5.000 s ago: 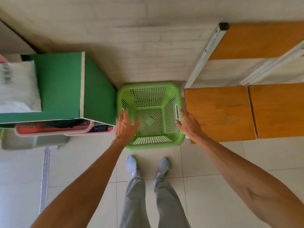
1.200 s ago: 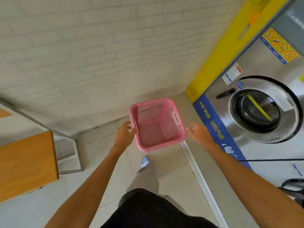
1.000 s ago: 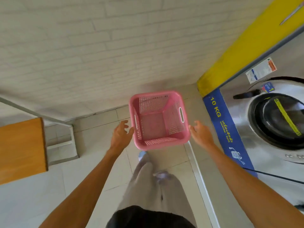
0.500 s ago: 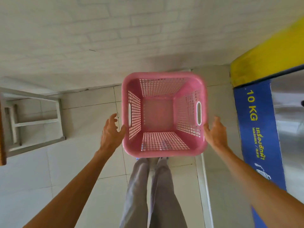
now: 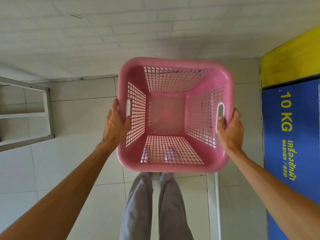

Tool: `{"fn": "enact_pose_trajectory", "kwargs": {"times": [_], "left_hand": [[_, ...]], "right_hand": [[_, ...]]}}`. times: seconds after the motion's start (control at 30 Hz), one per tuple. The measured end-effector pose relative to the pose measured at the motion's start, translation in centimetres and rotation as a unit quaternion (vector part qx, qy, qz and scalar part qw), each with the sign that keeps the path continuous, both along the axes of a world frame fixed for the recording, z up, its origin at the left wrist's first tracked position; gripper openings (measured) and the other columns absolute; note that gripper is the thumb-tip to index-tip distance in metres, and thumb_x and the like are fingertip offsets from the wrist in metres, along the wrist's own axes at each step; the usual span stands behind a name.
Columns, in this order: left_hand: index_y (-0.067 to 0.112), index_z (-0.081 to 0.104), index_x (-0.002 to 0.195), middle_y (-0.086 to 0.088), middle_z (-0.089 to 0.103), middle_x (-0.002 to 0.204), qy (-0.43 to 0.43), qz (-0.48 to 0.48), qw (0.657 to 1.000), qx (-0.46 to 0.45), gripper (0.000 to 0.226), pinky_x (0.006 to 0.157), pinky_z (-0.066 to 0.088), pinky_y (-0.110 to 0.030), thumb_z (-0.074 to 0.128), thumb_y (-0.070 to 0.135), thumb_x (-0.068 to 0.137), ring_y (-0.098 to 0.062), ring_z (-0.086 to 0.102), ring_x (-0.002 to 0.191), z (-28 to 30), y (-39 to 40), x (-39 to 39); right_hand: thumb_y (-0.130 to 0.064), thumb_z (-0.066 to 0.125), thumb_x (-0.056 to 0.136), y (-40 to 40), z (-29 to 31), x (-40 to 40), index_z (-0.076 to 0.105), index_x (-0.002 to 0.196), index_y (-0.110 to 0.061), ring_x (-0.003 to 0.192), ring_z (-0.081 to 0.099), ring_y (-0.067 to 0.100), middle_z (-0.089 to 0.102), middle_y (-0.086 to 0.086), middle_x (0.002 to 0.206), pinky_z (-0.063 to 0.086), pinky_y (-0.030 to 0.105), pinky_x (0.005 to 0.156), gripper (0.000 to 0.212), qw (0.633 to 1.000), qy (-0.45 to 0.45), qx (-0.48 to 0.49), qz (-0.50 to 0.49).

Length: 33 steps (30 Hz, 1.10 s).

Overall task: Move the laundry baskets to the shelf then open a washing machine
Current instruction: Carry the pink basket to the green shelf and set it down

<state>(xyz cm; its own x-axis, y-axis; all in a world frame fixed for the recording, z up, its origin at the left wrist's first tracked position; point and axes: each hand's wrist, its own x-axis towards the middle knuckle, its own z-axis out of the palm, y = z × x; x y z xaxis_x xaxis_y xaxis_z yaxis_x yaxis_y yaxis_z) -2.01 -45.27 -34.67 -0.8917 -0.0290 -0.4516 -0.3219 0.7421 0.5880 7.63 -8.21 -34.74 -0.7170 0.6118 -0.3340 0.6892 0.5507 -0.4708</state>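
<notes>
An empty pink laundry basket (image 5: 174, 163) with mesh walls fills the middle of the head view, in front of my legs. My left hand (image 5: 115, 126) grips its left rim beside the left handle slot. My right hand (image 5: 230, 130) grips the right rim, with fingers hooked through the right handle slot. The washing machine (image 5: 290, 129) shows only as a blue "10 KG" panel with a yellow band above it at the right edge; its door is out of view.
A white brick wall runs across the top. The white metal frame of the shelf (image 5: 46, 111) stands at the left on the tiled floor. A white raised strip (image 5: 216, 196) runs along the floor beside the washer.
Both hands have closed on the pink basket's sides, where half a second ago they were just beside it. The basket now looks larger and closer. The green basket by the shelf is out of view.
</notes>
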Motion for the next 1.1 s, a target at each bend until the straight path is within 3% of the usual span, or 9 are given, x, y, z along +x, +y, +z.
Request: {"fn": "enact_pose_trajectory", "kwargs": {"times": [0.2,0.4,0.47,0.63,0.77,0.83,0.93,1.0,1.1], "left_hand": [[0.027,0.015,0.154,-0.012,0.059,0.129,0.018,0.008,1.000,0.004,0.065,0.077,0.059,-0.055,0.043,0.037,0.096,-0.031,0.066,0.102,-0.2,0.3,0.0],[0.032,0.009,0.158,-0.016,0.058,0.123,0.067,0.017,0.998,-0.005,0.065,0.075,0.059,-0.048,0.040,0.038,0.101,-0.028,0.066,0.094,4.4,-0.5,0.9],[0.038,0.008,0.157,-0.012,0.060,0.116,0.068,0.022,0.997,-0.001,0.065,0.067,0.061,-0.049,0.036,0.045,0.099,-0.026,0.068,0.084,7.3,-1.3,1.1],[0.041,0.013,0.156,-0.007,0.063,0.113,0.083,0.050,0.995,-0.008,0.062,0.063,0.061,-0.048,0.036,0.051,0.099,-0.024,0.069,0.081,18.6,-2.5,2.3],[0.040,0.018,0.154,-0.005,0.064,0.112,0.101,0.079,0.992,0.000,0.060,0.065,0.062,-0.046,0.038,0.053,0.100,-0.021,0.069,0.085,27.8,-4.0,4.2],[0.035,0.024,0.154,-0.002,0.063,0.107,0.116,0.097,0.989,-0.001,0.057,0.064,0.062,-0.042,0.040,0.048,0.100,-0.017,0.069,0.082,32.0,-4.4,5.1],[0.030,0.026,0.154,-0.001,0.064,0.101,0.133,0.123,0.983,0.007,0.055,0.057,0.061,-0.031,0.044,0.037,0.102,-0.012,0.069,0.071,37.1,-5.5,6.8],[0.033,0.024,0.154,-0.002,0.066,0.101,0.146,0.143,0.979,0.017,0.057,0.056,0.061,-0.028,0.044,0.040,0.101,-0.012,0.070,0.068,39.9,-6.8,8.3],[0.030,0.023,0.156,-0.003,0.066,0.097,0.168,0.176,0.970,0.007,0.059,0.053,0.058,-0.020,0.045,0.036,0.102,-0.008,0.068,0.065,43.5,-9.1,10.4]], "right_hand": [[-0.035,0.044,0.102,-0.2,0.4,-0.7,0.039,0.142,-0.016,0.088,0.066,0.021,0.062,0.008,0.115,0.060,0.037,0.066,0.044,0.999,0.030,0.023,0.020],[-0.028,0.048,0.103,-0.6,5.5,-1.1,0.035,0.147,-0.012,0.079,0.062,0.019,0.065,0.011,0.115,0.046,0.023,0.059,0.049,0.997,0.046,0.040,0.054],[-0.024,0.050,0.103,-1.1,8.8,-1.2,0.034,0.150,-0.009,0.079,0.063,0.022,0.066,0.015,0.118,0.040,0.019,0.060,0.052,0.995,0.046,0.048,0.078],[-0.030,0.050,0.101,-2.2,19.5,-1.1,0.031,0.154,-0.014,0.097,0.068,0.033,0.067,0.015,0.122,0.052,0.035,0.076,0.058,0.992,0.055,0.059,0.100],[-0.035,0.052,0.097,-3.0,28.0,-1.4,0.036,0.153,-0.025,0.077,0.067,0.030,0.072,0.010,0.095,0.056,0.038,0.068,0.058,0.992,0.070,0.037,0.102],[-0.029,0.055,0.098,-3.6,32.1,-1.9,0.039,0.152,-0.022,0.068,0.062,0.025,0.069,0.007,0.088,0.051,0.032,0.063,0.056,0.988,0.087,0.028,0.126],[-0.025,0.053,0.100,-4.7,36.7,-2.4,0.035,0.154,-0.018,0.070,0.058,0.016,0.067,0.007,0.093,0.046,0.025,0.065,0.058,0.980,0.105,0.016,0.167],[-0.028,0.050,0.101,-5.4,38.7,-2.9,0.028,0.157,-0.022,0.075,0.064,0.017,0.069,0.009,0.100,0.055,0.030,0.068,0.060,0.973,0.122,-0.004,0.197],[-0.033,0.045,0.102,-7.4,42.0,-3.9,0.021,0.157,-0.032,0.066,0.068,0.018,0.069,0.007,0.090,0.060,0.038,0.060,0.060,0.960,0.130,-0.021,0.248]]}}
